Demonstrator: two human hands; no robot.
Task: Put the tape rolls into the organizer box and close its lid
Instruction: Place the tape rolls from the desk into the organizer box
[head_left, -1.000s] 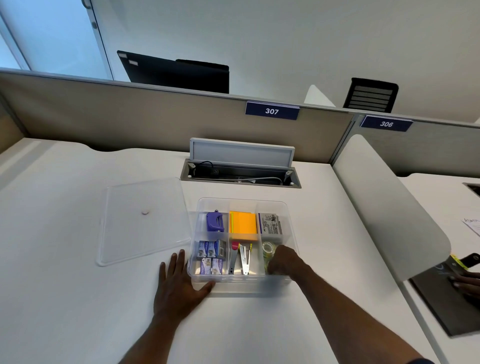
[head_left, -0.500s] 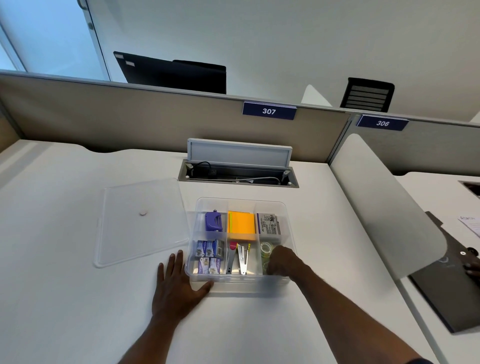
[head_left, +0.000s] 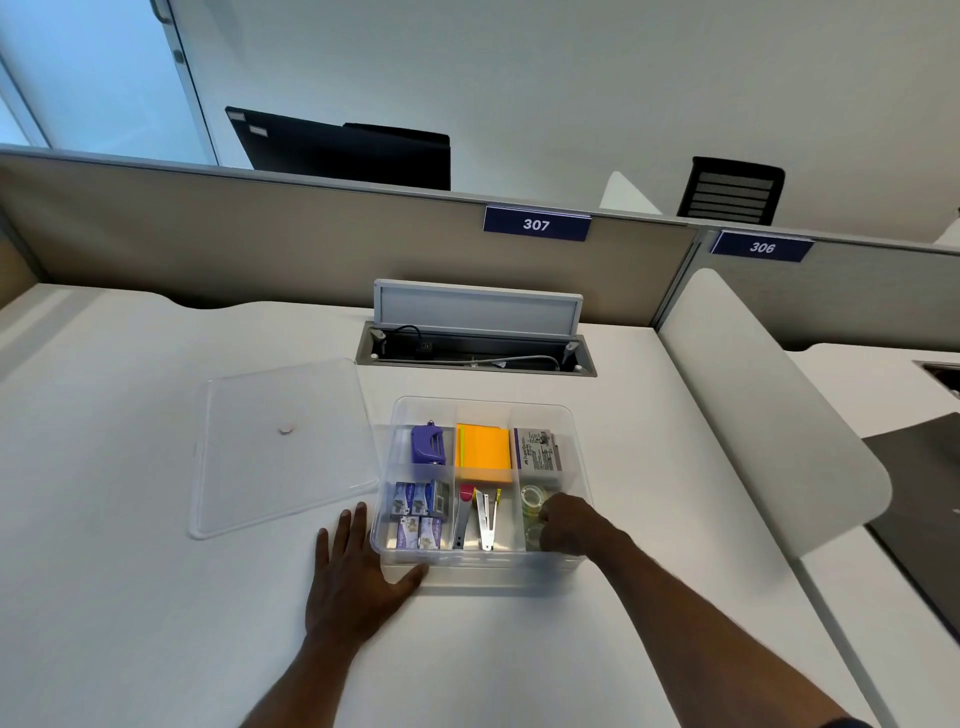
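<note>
Going left to right: the clear lid (head_left: 283, 447) is lying flat on the desk (head_left: 130, 597), off to the left of the organizer box (head_left: 483, 569), its right edge just beside the box wall. So the closing part hasn't happened yet.

Next is the left hand (head_left: 358, 577), fingers spread flat on the desk, thumb touching the box's front left corner. It's holding nothing, just bracing the box so it doesn't slide.

Inside the box you've got a purple punch (head_left: 428, 444), orange sticky notes (head_left: 483, 452), small staple boxes (head_left: 418, 514) and some metal tools in the middle.

Then the right hand (head_left: 566, 525) is down in the front right compartment, fingers curled over the tape rolls (head_left: 532, 501). One clear roll shows right by the fingertips. Honestly can't tell if the fingers are pinching a second roll or just nudging them into place, the hand covers that bit.

Compared with a second ago almost nothing moved: both hands sit in the same spots and the lid hasn't budged. My read is the tape is basically in and getting seated, so what's left is pulling the right hand out and fetching the lid.
</note>
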